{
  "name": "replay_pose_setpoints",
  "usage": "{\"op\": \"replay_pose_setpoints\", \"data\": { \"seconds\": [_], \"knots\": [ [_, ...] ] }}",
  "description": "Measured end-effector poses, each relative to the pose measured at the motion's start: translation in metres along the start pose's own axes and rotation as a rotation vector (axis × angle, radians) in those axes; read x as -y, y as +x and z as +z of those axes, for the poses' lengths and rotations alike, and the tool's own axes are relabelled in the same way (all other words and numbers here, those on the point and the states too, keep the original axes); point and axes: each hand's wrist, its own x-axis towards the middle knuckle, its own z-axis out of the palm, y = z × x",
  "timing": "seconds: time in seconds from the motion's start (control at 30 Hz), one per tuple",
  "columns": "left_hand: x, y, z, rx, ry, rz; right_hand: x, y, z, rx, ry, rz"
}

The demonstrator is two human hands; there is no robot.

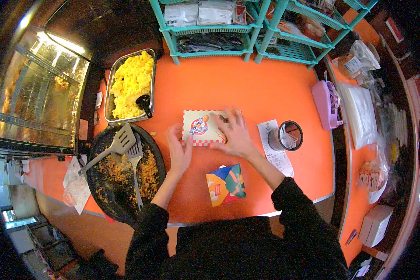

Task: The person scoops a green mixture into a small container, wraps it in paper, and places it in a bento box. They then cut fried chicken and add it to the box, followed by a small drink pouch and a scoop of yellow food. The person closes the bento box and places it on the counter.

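A small white food box (205, 135) with a red checkered border and a printed picture on its lid lies on the orange table. My left hand (178, 148) is at the box's left edge, thumb and fingers apart around its near left corner. Across the right part of the lid, my right hand (235, 134) rests with its fingers spread. The lid looks closed, and its right side is partly hidden under that hand. Nearer to me lies a colourful folded paper packet (226, 185) in orange, blue and green.
At left are a metal tray (108, 105) of yellow rice with a black scoop and a dark pan (159, 158) with crumbs, a spatula (109, 149) and a fork (136, 172). On the right, a cup (285, 136) stands on a receipt (277, 158). Teal racks (210, 30) line the back.
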Motion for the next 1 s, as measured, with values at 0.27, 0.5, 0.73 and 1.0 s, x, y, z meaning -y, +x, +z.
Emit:
{"op": "replay_pose_setpoints", "data": {
  "seconds": [0.27, 0.5, 0.73, 1.0],
  "knots": [
    [-0.004, 0.038, -0.005, 0.148, -0.473, -0.294, -0.018, 0.0, 0.039, -0.276, 0.214, 0.037],
    [-0.016, 0.044, -0.001, 0.081, -0.196, -0.319, -0.007, -0.003, -0.013, -0.253, 0.087, 0.009],
    [-0.042, 0.052, 0.012, 0.201, -0.026, 0.145, -0.112, -0.169, -0.122, -0.707, 0.206, 0.263],
    [-0.15, 0.055, 0.081, 0.018, -0.355, -0.133, -0.177, -0.608, -0.219, -1.666, -1.059, 1.355]
  ]
}}
